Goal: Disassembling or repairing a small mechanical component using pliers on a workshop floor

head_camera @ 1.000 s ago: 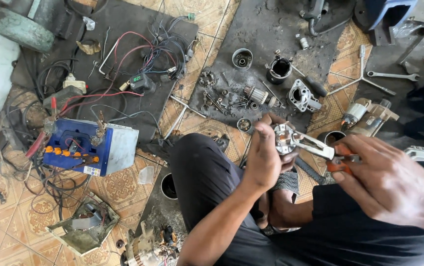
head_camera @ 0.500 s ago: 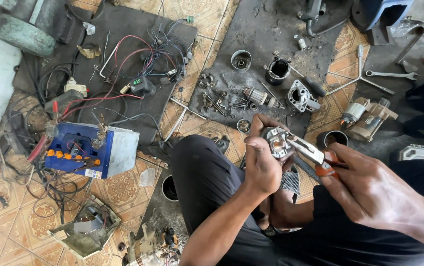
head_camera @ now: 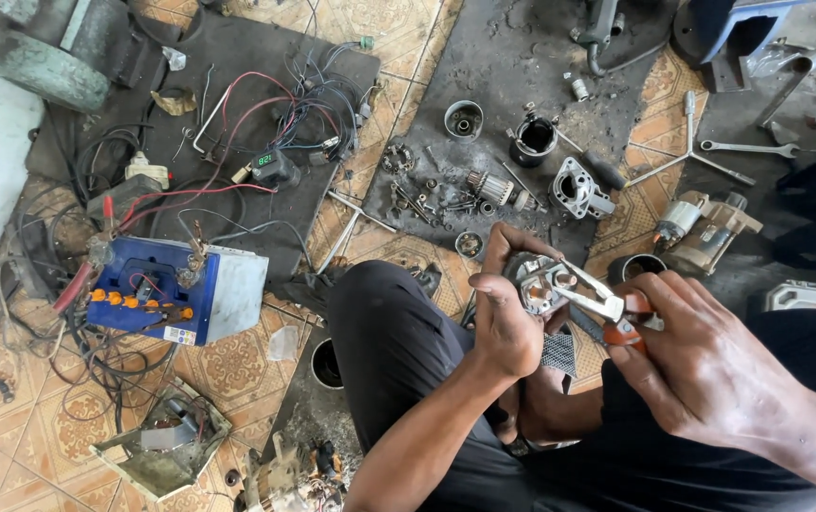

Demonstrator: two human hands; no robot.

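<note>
Round grey metal part [head_camera: 533,284] in left-hand fingers [head_camera: 503,318]; right-hand fingers [head_camera: 702,360] closed on pliers [head_camera: 607,308].

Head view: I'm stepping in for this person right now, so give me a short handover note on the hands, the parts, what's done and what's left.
Left hand: grips a small round metal motor part above the lap.
Right hand: holds orange-handled pliers, their tips on the part's centre.
On the dark mat ahead: an armature, a housing, two cup-shaped pieces and loose small parts. A starter motor lies to the right, a blue battery with clipped leads to the left.
Done: the unit lies in pieces.
Left: whatever the pliers grip is not yet off; too small to tell more.
</note>
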